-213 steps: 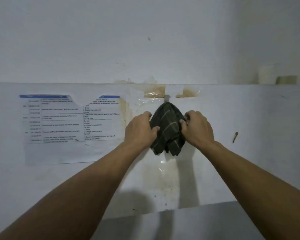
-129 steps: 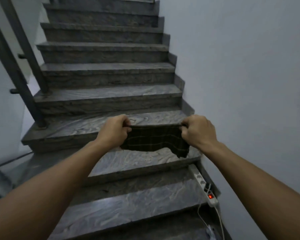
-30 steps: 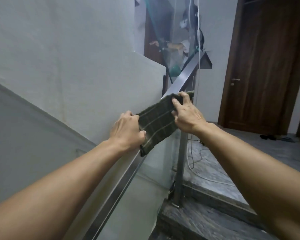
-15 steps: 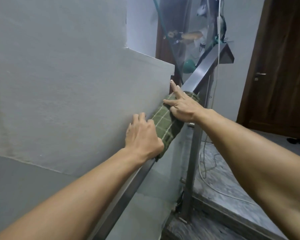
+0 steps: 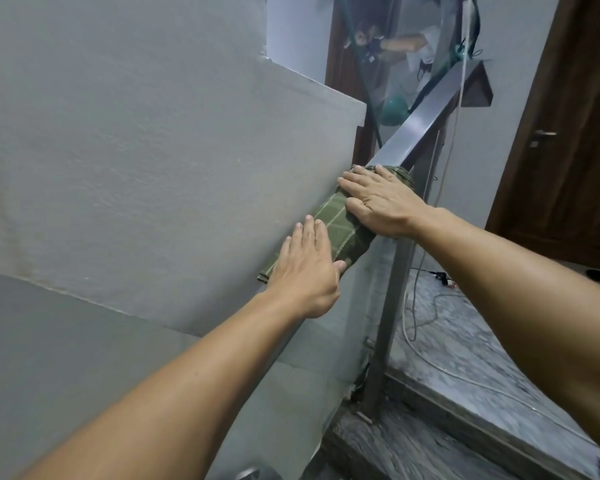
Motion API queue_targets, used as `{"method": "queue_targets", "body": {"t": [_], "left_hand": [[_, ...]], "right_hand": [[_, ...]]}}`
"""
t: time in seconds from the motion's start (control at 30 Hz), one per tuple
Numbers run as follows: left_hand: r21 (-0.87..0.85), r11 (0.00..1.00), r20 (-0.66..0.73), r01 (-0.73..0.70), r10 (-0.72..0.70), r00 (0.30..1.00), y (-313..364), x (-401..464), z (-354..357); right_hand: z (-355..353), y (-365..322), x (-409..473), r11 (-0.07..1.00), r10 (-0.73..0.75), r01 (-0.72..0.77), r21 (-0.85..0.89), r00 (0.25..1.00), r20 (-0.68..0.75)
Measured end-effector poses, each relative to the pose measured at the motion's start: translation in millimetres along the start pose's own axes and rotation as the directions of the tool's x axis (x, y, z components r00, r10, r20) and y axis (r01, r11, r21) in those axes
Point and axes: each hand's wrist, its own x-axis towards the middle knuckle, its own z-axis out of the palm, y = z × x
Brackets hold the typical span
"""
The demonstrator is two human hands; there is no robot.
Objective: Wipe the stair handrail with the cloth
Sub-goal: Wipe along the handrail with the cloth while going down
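**Desk:** Where's the cloth from where you sit?

**Operator:** I have the cloth point(image 5: 340, 221) in the middle of the frame, a green one with pale check lines, draped over the steel handrail point(image 5: 426, 109). It covers the top of the rail and hangs down its right side. The bare rail carries on up toward the upper right of the frame.

**Desk:** And the hands?

**Operator:** Both are on it. My left hand point(image 5: 305, 268) lies flat on the lower end of the cloth, fingers straight and close together, nothing curled around it. My right hand point(image 5: 378, 202) is on the upper end, palm down, fingers spread and laid across the fabric, thumb stretched along the cloth toward the left hand. Neither hand is pinching or clenching; both just press the cloth against the rail.

**Desk:** What surrounds the rail?

**Operator:** A grey wall point(image 5: 136, 161) fills the left of the frame, just beside the cloth's left edge. A steel post point(image 5: 392, 306) drops from the rail, under the right hand, to a grey marbled step point(image 5: 440, 420) at the lower right. A white cable point(image 5: 420, 306) trails across the floor there, and a dark wooden door point(image 5: 575, 133) stands at the right edge
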Motion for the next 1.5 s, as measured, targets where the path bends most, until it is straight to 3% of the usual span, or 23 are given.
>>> {"method": "queue_targets", "body": {"t": [0.3, 0.6, 0.97, 1.17, 1.3, 1.5], "left_hand": [[0.031, 0.999, 0.014, 0.036, -0.037, 0.999, -37, -82, 7], [0.003, 0.995, 0.025, 0.097, -0.097, 0.995, -88, -208, 17], [0.049, 0.979, 0.056, 0.196, -0.199, 0.978, -160, -375, 32], [0.007, 0.953, 0.106, 0.302, -0.301, 0.948, -188, -460, 35], [-0.003, 0.931, 0.134, 0.365, -0.362, 0.923, -216, -522, 43], [-0.033, 0.845, 0.108, 0.534, -0.528, 0.842, -236, -610, 48]], "right_hand": [[-3, -57, -35, 0.992, -0.123, 0.126, -0.001, 0.974, 0.191], [15, -157, -102, 0.954, -0.289, 0.297, -0.037, 0.947, 0.143], [43, -321, -184, 0.928, -0.363, 0.370, -0.032, 0.922, 0.137], [30, -393, -212, 0.784, -0.561, 0.591, -0.188, 0.805, 0.191], [38, -443, -234, 0.692, -0.658, 0.705, -0.156, 0.704, 0.268], [49, -532, -265, 0.617, -0.734, 0.775, -0.136, 0.629, 0.258]]}}
